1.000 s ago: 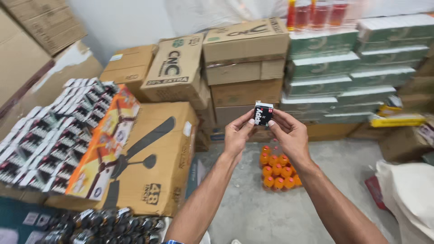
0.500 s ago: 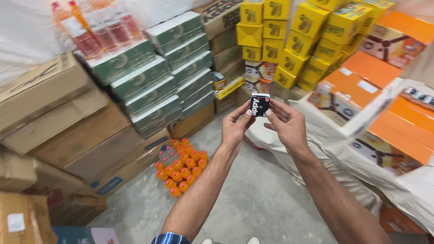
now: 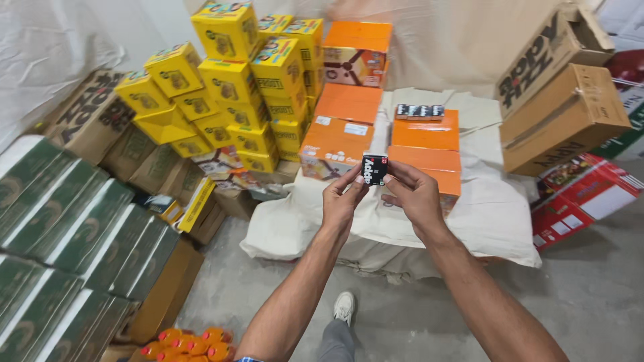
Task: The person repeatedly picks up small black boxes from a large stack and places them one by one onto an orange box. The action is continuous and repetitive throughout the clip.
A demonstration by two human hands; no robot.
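Note:
Both my hands hold one small black box (image 3: 374, 168) with red and white print, raised in front of me. My left hand (image 3: 341, 198) pinches its left side with the fingertips. My right hand (image 3: 414, 194) grips its right side. Beyond it, a row of similar small black boxes (image 3: 419, 111) stands on an orange carton (image 3: 426, 132). More orange cartons (image 3: 343, 131) lie beside it on a cream cloth (image 3: 498, 201) draped over a low stack.
Yellow boxes (image 3: 231, 74) are piled at the back left. Green cartons (image 3: 60, 228) stack along the left. Brown cartons (image 3: 562, 100) and a red box (image 3: 582, 198) stand at right. Orange bottles (image 3: 184, 343) sit on the grey floor (image 3: 590, 295). My shoe (image 3: 345, 308) shows below.
My view has swung to the right, from the green cartons and orange bottles to the yellow and orange cartons. Both hands still hold the small black box in the same way.

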